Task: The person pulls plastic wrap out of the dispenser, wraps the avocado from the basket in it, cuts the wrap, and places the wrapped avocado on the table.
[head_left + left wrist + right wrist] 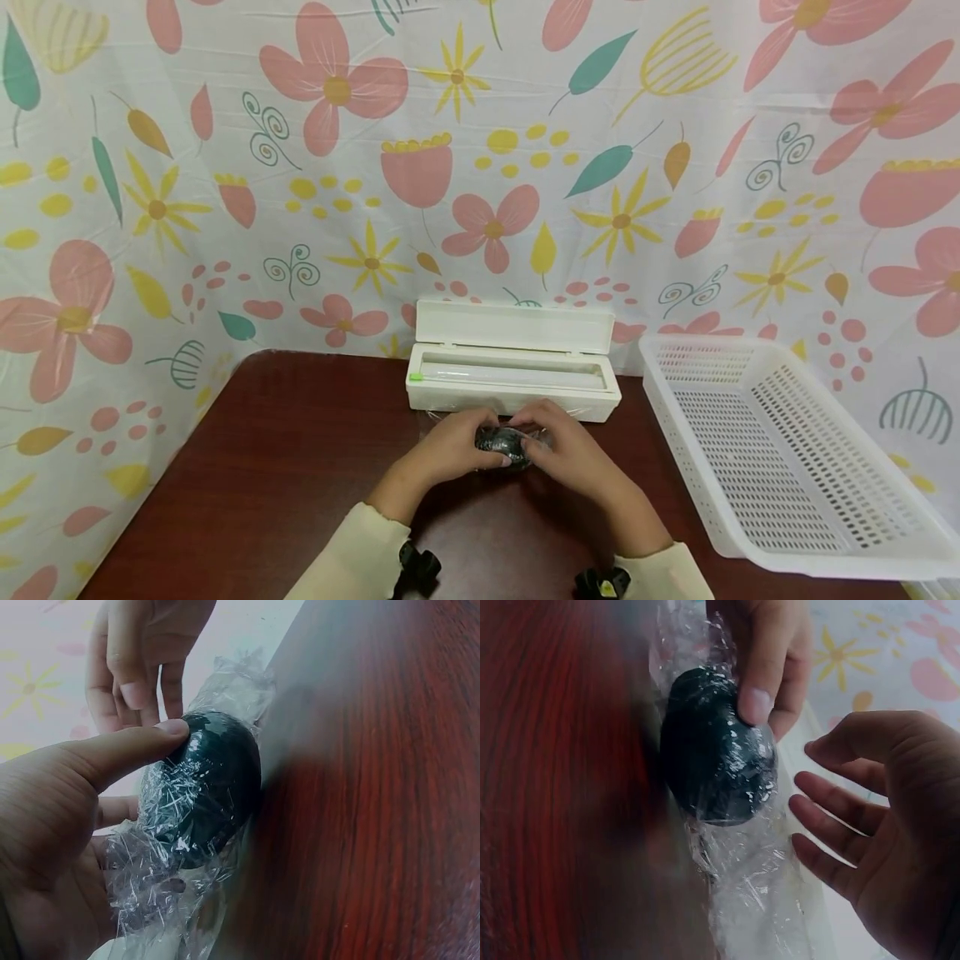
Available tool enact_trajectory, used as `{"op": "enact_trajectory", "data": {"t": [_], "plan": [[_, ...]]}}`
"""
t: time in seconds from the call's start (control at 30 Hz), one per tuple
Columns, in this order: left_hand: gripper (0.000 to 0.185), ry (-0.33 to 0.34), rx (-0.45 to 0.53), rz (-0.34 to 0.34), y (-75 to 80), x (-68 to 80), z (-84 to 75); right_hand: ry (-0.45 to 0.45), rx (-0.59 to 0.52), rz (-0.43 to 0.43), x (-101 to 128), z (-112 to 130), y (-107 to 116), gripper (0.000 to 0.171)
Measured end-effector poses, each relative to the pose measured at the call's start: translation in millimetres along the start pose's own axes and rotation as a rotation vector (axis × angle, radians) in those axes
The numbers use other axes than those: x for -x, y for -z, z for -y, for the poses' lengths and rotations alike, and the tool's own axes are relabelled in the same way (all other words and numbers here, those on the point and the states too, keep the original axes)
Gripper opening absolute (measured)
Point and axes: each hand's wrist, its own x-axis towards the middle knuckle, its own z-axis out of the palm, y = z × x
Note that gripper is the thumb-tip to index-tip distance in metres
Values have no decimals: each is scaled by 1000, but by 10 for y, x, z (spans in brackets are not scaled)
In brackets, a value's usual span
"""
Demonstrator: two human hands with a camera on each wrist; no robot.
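A smooth, dark green oval item (225,765), its kind not shown, lies under crinkled cling film (754,896). My left hand (450,446) holds it, the thumb pressing the near side of its wrapped top and the other fingers behind it. Loose film trails off both ends in the wrist views. Beside the other end is my right hand (885,817), its fingers spread and loosely bent, with a gap to the item in the right wrist view. Just behind both hands stands a white cling film dispenser (517,404), lid (517,327) raised, a film roll (510,375) inside.
A white perforated plastic basket (716,517) stands on the right of the dark red wooden table (300,467). A flower-patterned curtain (487,167) hangs right behind the table and along its left side. A small green slider (416,377) sits at the dispenser's left end.
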Motion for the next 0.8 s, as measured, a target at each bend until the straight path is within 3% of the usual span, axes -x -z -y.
{"op": "enact_trajectory", "data": {"t": [0.17,0.47,0.8], "plan": [[36,7,24,22,11,11,4,-13,74,58,20,-4,-39,34],[48,32,-8,38,16,32,-2,-59,135,145,28,22,-55,42],[47,27,-10,54,40,41,32,-76,124,212,19,38,-83,57]]}}
